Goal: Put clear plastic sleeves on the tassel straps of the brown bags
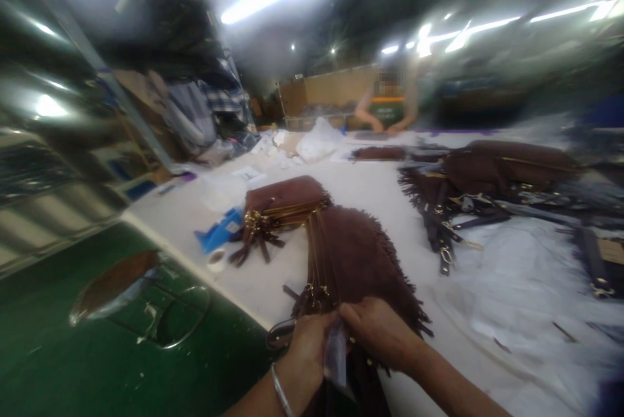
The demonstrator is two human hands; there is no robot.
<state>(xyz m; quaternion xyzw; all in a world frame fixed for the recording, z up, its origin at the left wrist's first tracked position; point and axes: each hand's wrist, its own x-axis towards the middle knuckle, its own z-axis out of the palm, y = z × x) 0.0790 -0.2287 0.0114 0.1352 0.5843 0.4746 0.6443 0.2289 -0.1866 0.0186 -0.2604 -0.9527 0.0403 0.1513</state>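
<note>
At far left, a brown-topped object (114, 284) and a wire ring (181, 321) lie on the green floor (58, 352) below the table (370, 189). A blue packet (219, 230) and a small white roll (216, 260) sit right at the table's near edge, where a nudge from a dragged tassel could tip them off. Beside them rests a stack of brown pouches (285, 199).

At the near edge the left hand (305, 349), a bangle (281, 391) on its wrist, and the right hand (380, 332) are both closed in a pinch on a clear film (336, 353), held against the near end of a fringed bag (353, 254) that lies on the table with its end overhanging. The film looks thin, so a hard pull could tear it, the gold zip pulls could snag it, and the loose fringe could bunch or crease. The overhanging bag could also slide to the floor.

A person (387, 112) works at the far end. To the right, a heap of strapped bags (487, 176) spreads over white wrapping (526, 274), its buckles well placed to tangle.
</note>
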